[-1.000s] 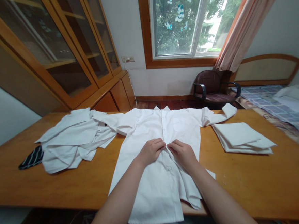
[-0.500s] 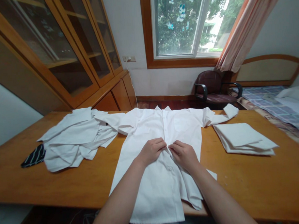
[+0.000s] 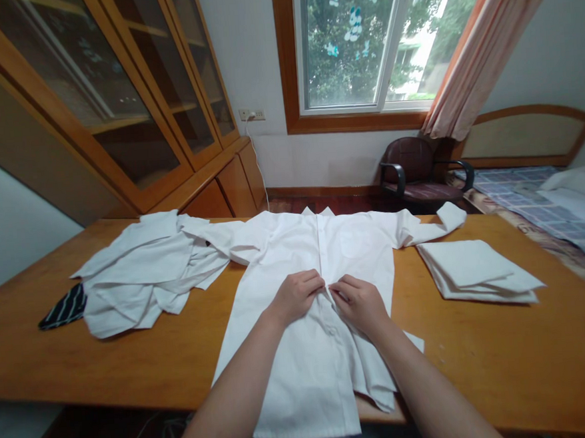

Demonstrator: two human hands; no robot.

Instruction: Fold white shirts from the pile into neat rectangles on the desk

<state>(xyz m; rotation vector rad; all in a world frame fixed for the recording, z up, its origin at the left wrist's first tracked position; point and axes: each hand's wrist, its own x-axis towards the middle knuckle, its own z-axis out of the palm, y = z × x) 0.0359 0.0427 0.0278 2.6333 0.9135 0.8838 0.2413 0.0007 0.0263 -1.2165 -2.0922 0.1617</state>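
Observation:
A white shirt (image 3: 278, 380) lies spread front side up, its collar toward the far edge and its hem hanging over the near edge. Halfway down the button front, my left hand (image 3: 300, 294) pinches the cloth from the left. Facing it, my right hand (image 3: 359, 300) pinches the other front edge, the fingertips of both hands almost meeting. Whatever small part sits between the fingertips is too small to make out. Below the hands the front edges part, and the right panel is bunched in folds.
The shirt rests on a wooden table (image 3: 483, 372). A heap of white garments (image 3: 140, 263) lies at left, with a black striped cloth (image 3: 63, 308) poking out. Folded white cloth (image 3: 476, 269) is at right. Beyond stand a chair (image 3: 414, 170), a bed (image 3: 546, 194) and a glass-fronted cabinet (image 3: 154, 108).
Almost nothing differs. Both hands keep their pinch at the same place on the shirt front, and the view has shifted very slightly.

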